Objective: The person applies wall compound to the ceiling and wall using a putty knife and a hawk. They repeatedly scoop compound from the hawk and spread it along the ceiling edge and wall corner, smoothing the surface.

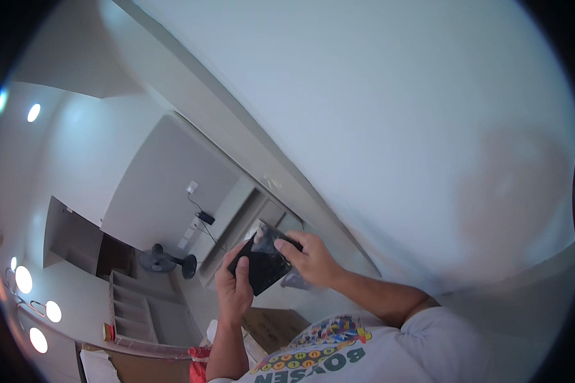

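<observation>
In front of my chest I hold a flat black rectangular piece (266, 271) with both hands. A greyish, smudged patch covers its upper part, and its exact kind cannot be made out. My left hand (234, 281) grips its left edge, thumb across the face. On the upper right corner, my right hand (308, 258) is closed, its thumb pressing the surface. Both forearms rise from below, past my white printed shirt (338, 351).
A broad white wall (390, 115) fills the right side. Leftward stand a dark fan (163, 260), a pale shelf unit (131, 309) and a wall socket (191, 186) with a cord. A brown cardboard box (275, 329) and something red (199, 362) lie low beside me.
</observation>
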A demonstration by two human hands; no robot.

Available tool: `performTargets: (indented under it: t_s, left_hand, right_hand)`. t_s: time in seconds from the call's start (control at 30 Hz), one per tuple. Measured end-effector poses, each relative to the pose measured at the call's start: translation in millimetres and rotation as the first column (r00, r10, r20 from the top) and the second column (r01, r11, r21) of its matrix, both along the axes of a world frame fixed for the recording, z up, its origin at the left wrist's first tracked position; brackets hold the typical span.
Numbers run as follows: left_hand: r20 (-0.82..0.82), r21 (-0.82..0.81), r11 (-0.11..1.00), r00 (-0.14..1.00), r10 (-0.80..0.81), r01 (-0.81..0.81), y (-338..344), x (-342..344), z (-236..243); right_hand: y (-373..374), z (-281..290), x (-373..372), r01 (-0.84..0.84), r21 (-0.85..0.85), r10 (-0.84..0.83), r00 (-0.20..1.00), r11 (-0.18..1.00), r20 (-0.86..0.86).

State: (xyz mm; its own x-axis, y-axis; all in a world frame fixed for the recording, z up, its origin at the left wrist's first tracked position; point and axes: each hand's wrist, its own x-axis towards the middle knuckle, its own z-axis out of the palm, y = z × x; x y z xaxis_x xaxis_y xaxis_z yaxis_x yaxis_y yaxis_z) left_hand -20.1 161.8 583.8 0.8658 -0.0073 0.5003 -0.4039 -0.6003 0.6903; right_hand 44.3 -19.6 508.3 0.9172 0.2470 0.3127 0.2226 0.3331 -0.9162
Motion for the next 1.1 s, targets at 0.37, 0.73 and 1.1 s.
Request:
performTargets:
  t_s: [0.37,0.73,1.1]
  left_hand:
    - [-0.399,-0.026,0.998,0.916,0.044,-0.059,47.1,9.1,-116.2]
    - [-0.716,-0.697,0.374,0.574,-0.397,-0.612,44.3,23.2,-180.4]
    - [-0.531,-0.722,0.011,0.544,-0.649,-0.692,59.8,-22.0,-233.4]
  right_hand:
    - [-80.1,-92.6,-23.0,0.196,-0.183,-0.197,0.98,0.963,0.012]
    - [-54.1,-160.7,-62.2,0.558,-0.502,-0.227,0.786,0.661,0.575]
    - [3.5,-169.0,-56.6,0.401,-0.7,0.192,0.773,0.591,0.604]
